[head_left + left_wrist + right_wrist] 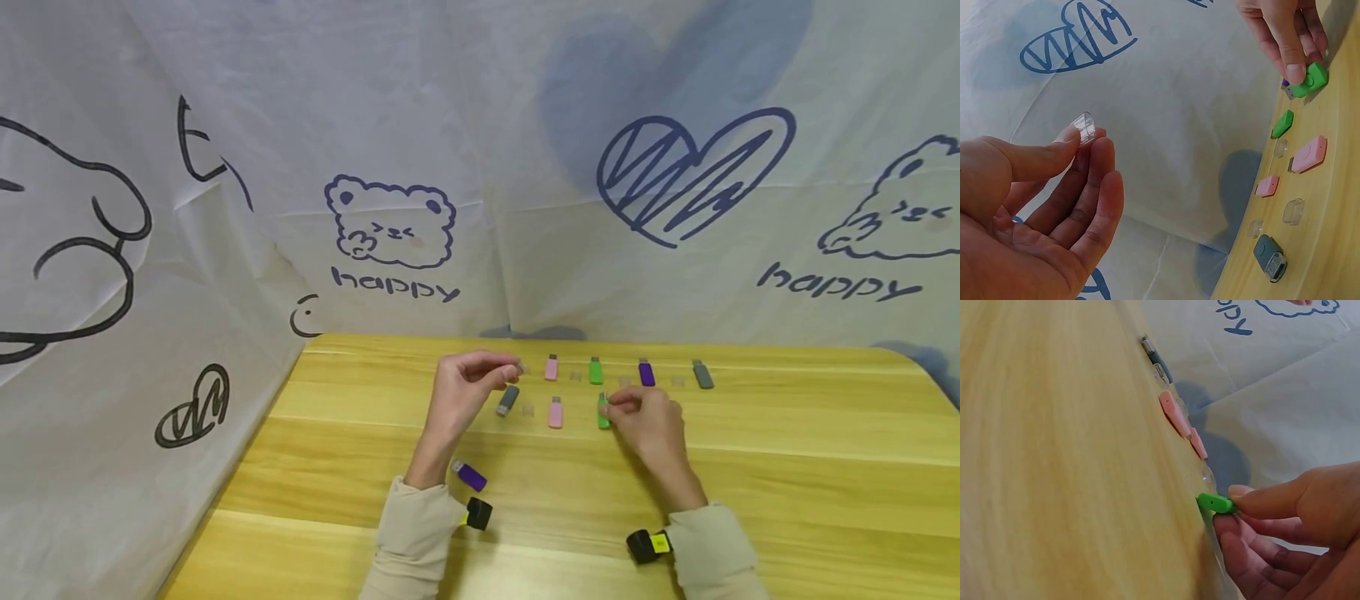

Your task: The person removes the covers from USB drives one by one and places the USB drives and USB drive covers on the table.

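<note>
My left hand [463, 390] is raised over the far left of the row and pinches a small clear plastic cap [1087, 128] between thumb and fingertips. Between thumb and fingers, my right hand [651, 423] pinches a green USB stick [1215, 502] by its metal plug end, close to the table. To its left lies a pink USB stick [555, 414], plug facing the back. A grey USB stick [1268, 256] with a clear cap over its plug lies below my left hand. Beside it is another loose clear cap [1294, 211].
A back row holds pink [551, 368], green [596, 372], purple [647, 373] and grey [702, 375] USB sticks with clear caps [575, 376] between them. Nearer me, by the left wrist, lies a purple USB stick [470, 476]. A printed cloth [517, 233] hangs behind the wooden table [817, 483].
</note>
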The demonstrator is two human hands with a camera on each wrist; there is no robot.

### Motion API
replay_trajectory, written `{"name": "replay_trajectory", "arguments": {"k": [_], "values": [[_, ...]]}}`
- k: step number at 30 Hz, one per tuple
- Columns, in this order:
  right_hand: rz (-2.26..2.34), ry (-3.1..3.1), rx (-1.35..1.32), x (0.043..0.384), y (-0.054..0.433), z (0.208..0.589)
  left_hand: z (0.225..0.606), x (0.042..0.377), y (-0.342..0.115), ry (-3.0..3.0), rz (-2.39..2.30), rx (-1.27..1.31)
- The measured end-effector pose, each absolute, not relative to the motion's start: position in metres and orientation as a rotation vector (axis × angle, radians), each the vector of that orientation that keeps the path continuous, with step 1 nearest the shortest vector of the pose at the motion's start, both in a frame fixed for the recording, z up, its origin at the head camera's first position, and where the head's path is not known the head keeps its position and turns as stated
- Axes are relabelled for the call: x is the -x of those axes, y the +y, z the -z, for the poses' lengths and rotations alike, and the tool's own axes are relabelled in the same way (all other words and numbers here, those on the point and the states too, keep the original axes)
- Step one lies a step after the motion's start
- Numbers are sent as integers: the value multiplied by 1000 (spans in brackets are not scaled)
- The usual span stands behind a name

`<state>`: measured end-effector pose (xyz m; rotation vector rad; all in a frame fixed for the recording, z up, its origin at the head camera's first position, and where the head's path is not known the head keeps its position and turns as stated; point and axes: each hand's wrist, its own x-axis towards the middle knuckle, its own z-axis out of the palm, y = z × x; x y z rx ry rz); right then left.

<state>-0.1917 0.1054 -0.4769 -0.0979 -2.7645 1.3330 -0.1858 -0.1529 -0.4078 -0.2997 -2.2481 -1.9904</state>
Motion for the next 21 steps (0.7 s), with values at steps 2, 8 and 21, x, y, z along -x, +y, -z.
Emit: {"name": "replay_trajectory", "arguments": {"k": [2, 8, 21], "values": [[-1303, -2776, 89, 191, 104, 477, 408, 186, -153, -2254, 1988, 301], [-1246, -2800, 80, 190, 102, 478, 408, 186, -152, -2274, 1979, 302], [-1190, -2778, 8, 188, 100, 479, 413, 186, -147, -2327, 2002, 291]]}}
